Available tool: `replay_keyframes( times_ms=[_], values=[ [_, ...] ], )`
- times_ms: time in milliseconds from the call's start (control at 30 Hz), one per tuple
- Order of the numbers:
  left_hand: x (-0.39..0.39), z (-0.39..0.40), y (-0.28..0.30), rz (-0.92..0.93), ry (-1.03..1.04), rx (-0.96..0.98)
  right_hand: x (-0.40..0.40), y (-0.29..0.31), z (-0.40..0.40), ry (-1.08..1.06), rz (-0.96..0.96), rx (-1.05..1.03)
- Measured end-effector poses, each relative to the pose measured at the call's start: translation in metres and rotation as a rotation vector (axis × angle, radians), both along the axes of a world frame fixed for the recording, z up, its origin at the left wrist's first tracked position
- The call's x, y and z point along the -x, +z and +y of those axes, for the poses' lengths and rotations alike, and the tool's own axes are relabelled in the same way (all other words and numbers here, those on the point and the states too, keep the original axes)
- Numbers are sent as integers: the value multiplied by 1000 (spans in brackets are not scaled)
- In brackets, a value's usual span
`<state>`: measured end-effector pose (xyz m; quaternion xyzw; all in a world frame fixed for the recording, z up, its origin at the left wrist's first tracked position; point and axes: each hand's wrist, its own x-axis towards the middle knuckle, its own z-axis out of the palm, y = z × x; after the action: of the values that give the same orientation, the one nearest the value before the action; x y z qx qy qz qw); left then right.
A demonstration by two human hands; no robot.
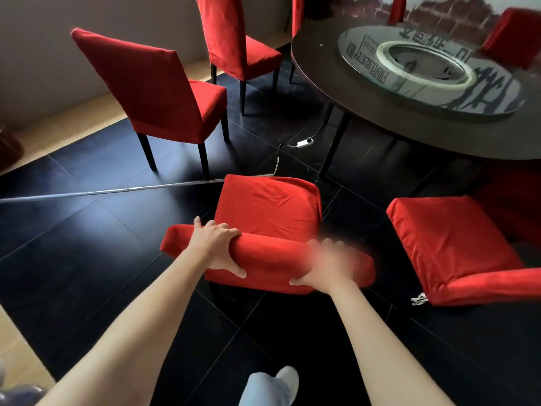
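A chair in a red fabric cover [269,212] stands directly below me, seen from above and behind its backrest. My left hand [216,244] grips the left part of the backrest's top edge, fingers over the front and thumb at the back. My right hand [328,265] grips the right part of the same edge; it is blurred, but the thumb curls under the backrest. The chair's legs are mostly hidden beneath the seat.
A second red chair [450,244] stands close on the right. Two more red chairs [164,92] [237,42] stand farther back. A round dark table [322,63] with a glass turntable [430,71] fills the upper right. A cable with a plug [304,142] lies on the black tile floor.
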<state>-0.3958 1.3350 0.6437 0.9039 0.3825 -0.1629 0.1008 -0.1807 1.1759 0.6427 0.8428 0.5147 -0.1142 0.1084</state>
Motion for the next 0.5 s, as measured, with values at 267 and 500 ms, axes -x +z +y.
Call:
replay_keyframes(
  times_ms=[267,500],
  values=[
    [-27,41,-2,2,-35,7,-22,1,35,-36,1,-2],
    [-53,100,-1,12,-59,15,-41,0,84,-81,15,-29]
  ],
)
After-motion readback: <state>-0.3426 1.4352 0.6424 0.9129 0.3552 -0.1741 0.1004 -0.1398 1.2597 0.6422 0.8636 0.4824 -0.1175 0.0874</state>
